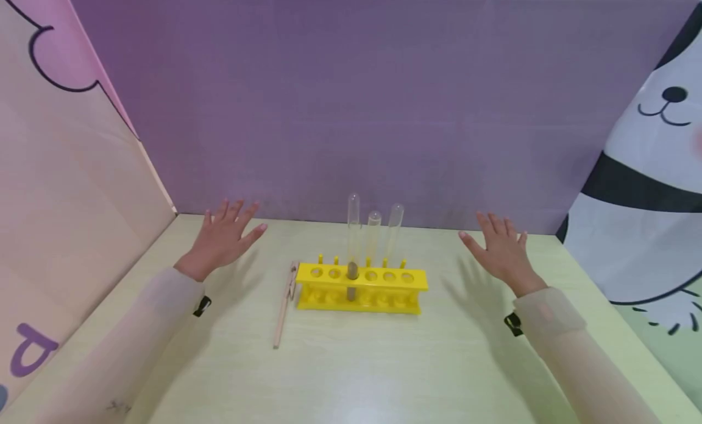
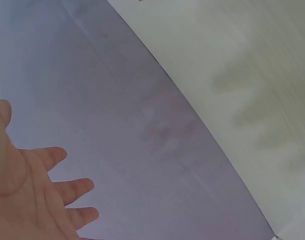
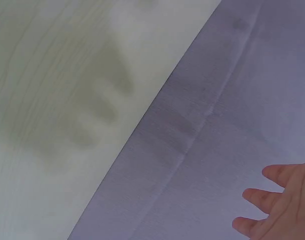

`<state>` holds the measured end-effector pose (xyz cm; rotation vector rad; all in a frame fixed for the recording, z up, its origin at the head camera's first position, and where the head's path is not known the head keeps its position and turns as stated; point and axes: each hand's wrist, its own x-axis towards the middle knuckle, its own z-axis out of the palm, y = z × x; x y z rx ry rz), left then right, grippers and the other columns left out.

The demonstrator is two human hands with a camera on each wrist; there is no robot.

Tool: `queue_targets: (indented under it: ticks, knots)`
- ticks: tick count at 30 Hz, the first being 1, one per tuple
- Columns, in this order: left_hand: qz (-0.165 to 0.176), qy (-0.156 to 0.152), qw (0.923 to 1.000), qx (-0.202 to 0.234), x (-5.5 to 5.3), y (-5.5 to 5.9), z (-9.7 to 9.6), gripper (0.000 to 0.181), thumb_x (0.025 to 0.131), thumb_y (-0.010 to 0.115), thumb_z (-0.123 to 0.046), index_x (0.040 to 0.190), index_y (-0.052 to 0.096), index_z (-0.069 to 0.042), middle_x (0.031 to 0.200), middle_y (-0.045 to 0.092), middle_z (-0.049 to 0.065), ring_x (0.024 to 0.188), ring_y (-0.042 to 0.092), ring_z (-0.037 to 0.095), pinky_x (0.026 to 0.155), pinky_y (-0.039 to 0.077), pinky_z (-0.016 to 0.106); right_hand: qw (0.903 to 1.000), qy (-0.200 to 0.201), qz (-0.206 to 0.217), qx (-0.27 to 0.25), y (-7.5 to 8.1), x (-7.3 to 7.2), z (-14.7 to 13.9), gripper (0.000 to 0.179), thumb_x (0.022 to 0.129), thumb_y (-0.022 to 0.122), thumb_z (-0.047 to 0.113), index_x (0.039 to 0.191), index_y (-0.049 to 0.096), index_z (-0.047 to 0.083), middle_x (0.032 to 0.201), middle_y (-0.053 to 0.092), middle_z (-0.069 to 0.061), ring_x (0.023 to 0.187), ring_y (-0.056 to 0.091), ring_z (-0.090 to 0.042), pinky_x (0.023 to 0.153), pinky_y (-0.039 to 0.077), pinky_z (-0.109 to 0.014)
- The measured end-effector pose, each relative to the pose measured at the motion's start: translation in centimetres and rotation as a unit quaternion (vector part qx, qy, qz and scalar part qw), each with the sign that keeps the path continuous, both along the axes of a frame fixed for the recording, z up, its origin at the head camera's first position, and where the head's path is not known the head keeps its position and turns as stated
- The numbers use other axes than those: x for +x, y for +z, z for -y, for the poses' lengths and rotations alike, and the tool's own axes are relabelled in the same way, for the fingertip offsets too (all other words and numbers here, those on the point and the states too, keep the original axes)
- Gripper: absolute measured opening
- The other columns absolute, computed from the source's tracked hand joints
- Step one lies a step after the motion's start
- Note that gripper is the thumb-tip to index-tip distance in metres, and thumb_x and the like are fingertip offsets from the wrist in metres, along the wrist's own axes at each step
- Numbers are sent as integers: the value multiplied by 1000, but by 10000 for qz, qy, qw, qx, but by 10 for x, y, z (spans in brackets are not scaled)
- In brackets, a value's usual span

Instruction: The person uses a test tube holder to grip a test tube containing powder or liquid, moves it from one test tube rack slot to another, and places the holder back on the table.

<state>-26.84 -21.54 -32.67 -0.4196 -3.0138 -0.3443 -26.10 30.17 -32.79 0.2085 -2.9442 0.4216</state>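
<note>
Left hand [image 1: 223, 240] and right hand [image 1: 501, 253] are spread; mid-frame, the test-tube rack [image 1: 378, 284] partly hides a test tube [image 1: 353, 229] (grey contents [image 1: 353, 270] indistinct).

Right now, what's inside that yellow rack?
Something grey sits in the yellow rack, third hole from the left. The rack's front covers its middle; whether the tall tube contains it is unclear.

The head view's lower edge cuts off 2 pale long sleeves [image 1: 137, 332]; its right edge crops the black-and-white printed panda [image 1: 663, 147]. The left hand [image 2: 30, 192] and right hand [image 3: 287, 210] are cropped in their wrist views. The grey matter [image 1: 353, 270] inside the tall, clear, round-ended tube [image 1: 353, 229] is too small to identify.
</note>
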Motion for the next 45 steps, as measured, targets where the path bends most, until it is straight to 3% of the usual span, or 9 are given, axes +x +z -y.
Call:
queue_targets:
  ticks: [7,12,16,20,25,32,39,42,45]
  knots:
    - [-125,10,9999,11,5,-3,-3,72,97,31,-56,151,15,-11,153,11,27,139,0,50,103,-5,68,9998,72,11,-198,2,4,1,81,96,32,60,149,15,0,150,10,-32,134,1,-57,96,-3,-75]
    - [-198,78,9997,-116,11,-5,-10,72,97,35,-55,150,19,-9,150,21,28,136,13,52,103,5,69,9992,157,22,-364,-1,8,1,79,97,32,57,148,16,-1,149,13,-33,133,5,-58,96,-1,-75]
    - [-222,-2,9997,-115,18,-9,-16,68,98,41,-48,149,23,-8,146,30,27,132,27,50,104,14,67,9950,559,-179,-811,-6,14,0,70,100,33,46,146,19,-6,147,18,-35,133,12,-56,100,5,-71]
    - [20,-102,9999,-17,26,-14,-23,66,97,44,-45,149,24,-8,143,37,27,126,38,47,102,28,61,9823,1018,-37,-1574,-10,25,3,63,102,37,34,145,19,-7,148,18,-32,136,15,-50,105,11,-64]
    - [343,-194,9991,175,36,-19,-32,66,96,46,-45,149,25,-12,141,39,26,122,43,47,95,37,59,9622,930,888,-2399,-11,41,16,66,100,42,39,151,14,7,154,15,-22,140,12,-43,104,14,-65]
    - [660,-182,9975,196,42,-26,-39,70,96,44,-50,150,22,-12,141,40,26,121,45,47,91,41,59,9381,1241,1303,-2960,-19,50,29,61,101,44,28,150,15,6,152,19,-23,137,16,-44,103,19,-65]
    - [794,-256,9953,490,44,-34,-45,72,96,48,-46,149,20,-7,141,39,29,124,42,47,96,37,59,9061,1587,1658,-3553,-27,50,37,58,100,45,21,149,18,5,151,19,-23,136,15,-45,106,13,-63]
    - [802,-236,9950,553,48,-35,-48,73,95,49,-45,149,19,-6,141,38,28,124,43,46,95,38,58,9002,1710,1742,-3607,-29,52,40,58,99,47,18,149,20,5,151,21,-23,136,16,-45,107,9,-63]
    - [770,-252,9953,536,49,-37,-51,71,96,49,-44,149,22,-6,140,40,29,122,45,46,94,39,58,9030,1851,1650,-3508,-32,53,42,59,97,51,12,147,23,3,149,24,-24,135,20,-46,108,8,-62]
